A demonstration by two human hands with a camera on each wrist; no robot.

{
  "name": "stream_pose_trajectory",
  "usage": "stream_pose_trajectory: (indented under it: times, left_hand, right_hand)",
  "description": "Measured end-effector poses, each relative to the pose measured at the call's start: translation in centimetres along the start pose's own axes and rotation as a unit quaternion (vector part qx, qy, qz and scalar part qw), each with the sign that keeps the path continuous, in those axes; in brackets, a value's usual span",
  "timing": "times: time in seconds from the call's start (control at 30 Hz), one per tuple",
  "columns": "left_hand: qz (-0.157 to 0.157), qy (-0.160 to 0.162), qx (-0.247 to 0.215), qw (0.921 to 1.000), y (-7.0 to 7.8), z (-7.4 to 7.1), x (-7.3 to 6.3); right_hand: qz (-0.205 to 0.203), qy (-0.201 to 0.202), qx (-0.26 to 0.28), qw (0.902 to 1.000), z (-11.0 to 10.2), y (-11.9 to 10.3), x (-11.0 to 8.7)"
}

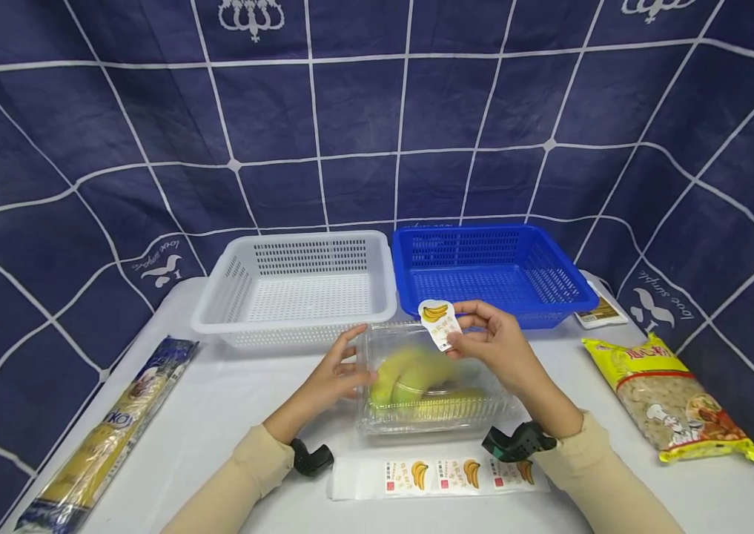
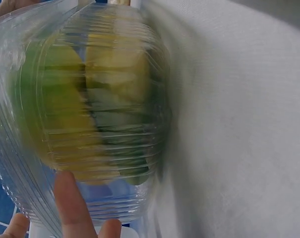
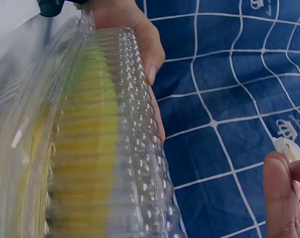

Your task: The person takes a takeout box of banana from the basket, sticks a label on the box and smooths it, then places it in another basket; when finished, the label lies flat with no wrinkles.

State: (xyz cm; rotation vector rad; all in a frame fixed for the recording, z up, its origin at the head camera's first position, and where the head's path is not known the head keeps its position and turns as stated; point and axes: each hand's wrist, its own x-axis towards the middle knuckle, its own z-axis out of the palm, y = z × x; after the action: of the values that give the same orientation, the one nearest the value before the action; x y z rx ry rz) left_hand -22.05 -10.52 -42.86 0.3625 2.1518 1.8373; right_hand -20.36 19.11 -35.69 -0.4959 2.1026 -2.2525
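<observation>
The site is presenting as an improvised packing or labelling station, building type unclear. Navy grid-patterned fabric (image 1: pixel 363 111) is enclosing a white worktop (image 1: pixel 236 393) on three sides. Packaged foods (image 1: pixel 673 408), a clear fruit box (image 1: pixel 417 426), banana labels (image 1: pixel 440 476), a white basket (image 1: pixel 293 327) and a blue basket (image 1: pixel 557 308) are occupying it.

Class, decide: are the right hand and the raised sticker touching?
Touching. The head view shows the right hand pinching the sticker at its edge, between thumb and fingers.
</observation>
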Motion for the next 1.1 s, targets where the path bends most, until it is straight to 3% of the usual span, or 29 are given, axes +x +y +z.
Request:
stream_pose_trajectory:
  times: [0.3, 0.77, 1.1]
  left_hand:
    - [-0.010, -0.020, -0.008, 0.9997, -0.2, -0.4, -0.1]
    - [-0.011, -0.032, -0.020, 0.9992, -0.2, -0.3, 0.2]
    - [-0.013, -0.032, -0.017, 0.9993, -0.3, -0.4, 0.1]
  right_hand:
    - [0.043, -0.034, -0.031, 0.9980, -0.3, 0.6, 0.5]
    - [0.028, -0.073, -0.109, 0.9910, -1.2, 1.4, 0.7]
    - [0.049, -0.103, -0.144, 0.9830, -1.6, 2.2, 1.1]
